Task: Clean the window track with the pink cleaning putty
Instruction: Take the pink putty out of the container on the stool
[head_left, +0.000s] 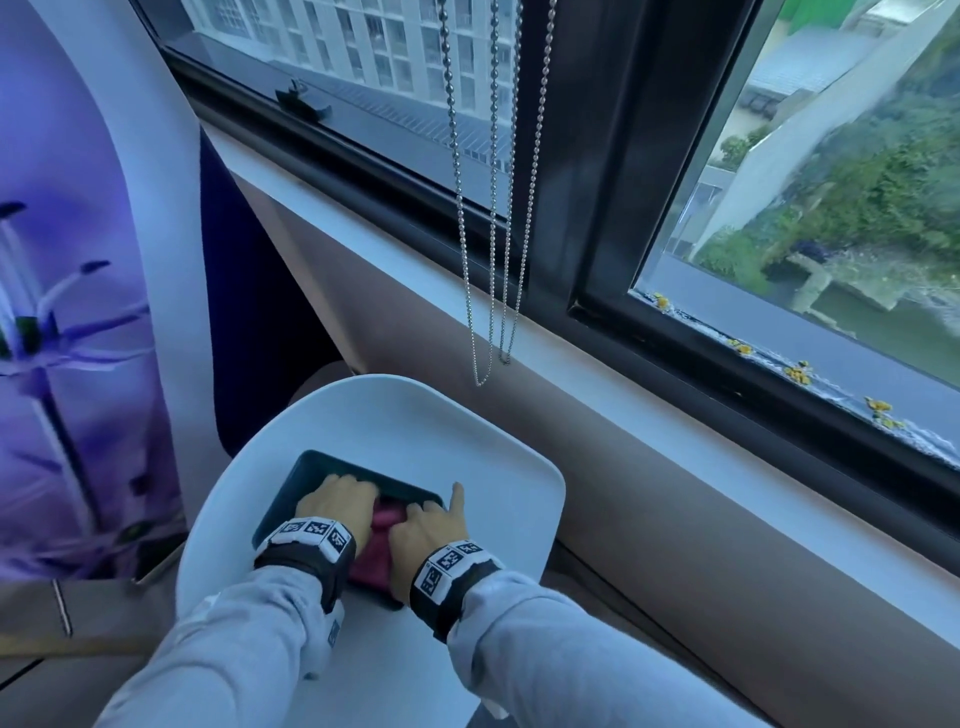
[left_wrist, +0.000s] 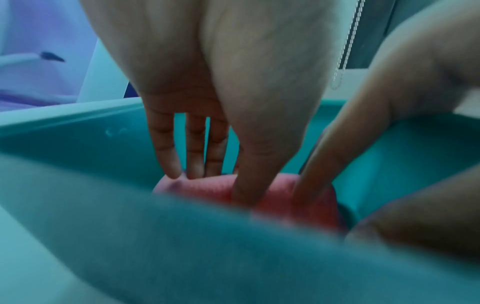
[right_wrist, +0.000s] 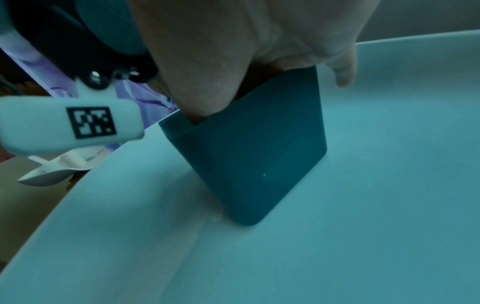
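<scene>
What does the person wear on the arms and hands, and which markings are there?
Both arms are in light grey long sleeves. Each wrist carries a black strap with white blocks bearing black-and-white square code markers. The left hand and right hand are bare, without gloves.

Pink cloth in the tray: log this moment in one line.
left hand: straight fingers press pink cloth | right hand: fingers on cloth, one finger outside rim | teal tray: on white table

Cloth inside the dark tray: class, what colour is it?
The cloth is pinkish red, seen best in the left wrist view.
</scene>
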